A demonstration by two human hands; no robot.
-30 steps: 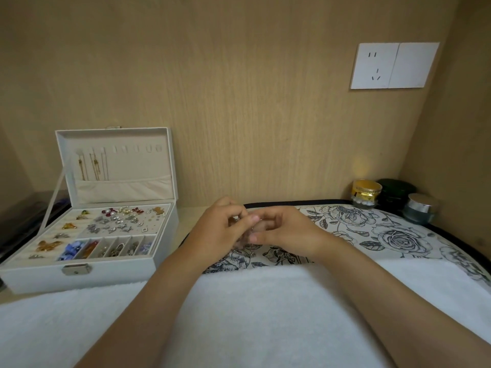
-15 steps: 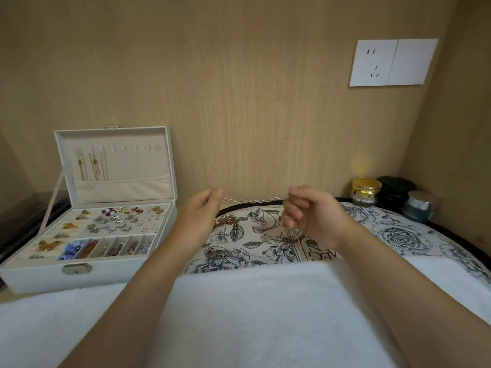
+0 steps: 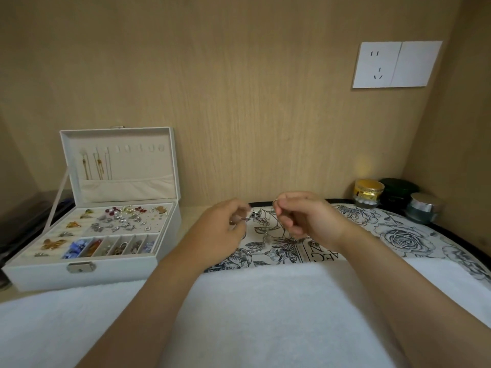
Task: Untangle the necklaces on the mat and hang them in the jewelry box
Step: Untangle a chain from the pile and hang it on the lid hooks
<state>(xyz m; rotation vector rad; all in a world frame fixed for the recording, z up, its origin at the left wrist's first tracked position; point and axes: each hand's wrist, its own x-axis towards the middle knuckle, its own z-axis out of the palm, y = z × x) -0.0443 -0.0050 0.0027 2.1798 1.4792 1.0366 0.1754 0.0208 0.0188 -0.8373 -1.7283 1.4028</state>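
Observation:
My left hand [image 3: 225, 229] and my right hand [image 3: 308, 219] hover close together over the flower-print mat [image 3: 398, 235], fingers curled. Each pinches part of a thin silver necklace [image 3: 261, 241]; its chain sags between them down onto the mat. At the left stands the white jewelry box [image 3: 87, 272], open. A few gold necklaces [image 3: 97, 166] hang from hooks inside its raised lid [image 3: 159, 166]. Several hooks to their right are bare.
The box tray holds several earrings, brooches and beads. A white towel [image 3: 252, 314] covers the near surface under my forearms. A gold jar [image 3: 369, 192], a dark jar [image 3: 397, 191] and a silver-lidded jar [image 3: 423, 207] stand at the back right corner. A wall socket [image 3: 377, 65] is above.
My hands first met over the mat, then pulled apart with the chain taut and raised between them. Now they have come back closer and lower, and the chain hangs slack.

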